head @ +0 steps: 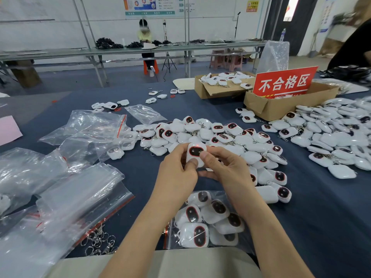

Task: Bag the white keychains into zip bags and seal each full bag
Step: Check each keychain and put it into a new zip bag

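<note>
Blue table (331, 217); held white keychain (195, 154) glows red.

Keychain half hidden in the hands; piles cut at the frame.

The held keychain (195, 155) is partly covered by fingers (191, 163). The right-hand pile (339, 137) and the empty zip bags (60, 197) are cropped by the edges; the wall posters (152, 5) are blurred beyond reading.

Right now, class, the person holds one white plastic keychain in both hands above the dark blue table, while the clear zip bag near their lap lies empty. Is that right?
Not quite. The head view shows the clear zip bag near the lap already holding several keychains. The rest stands: both hands, left hand and right hand, hold one white plastic keychain above the dark blue table.
</note>
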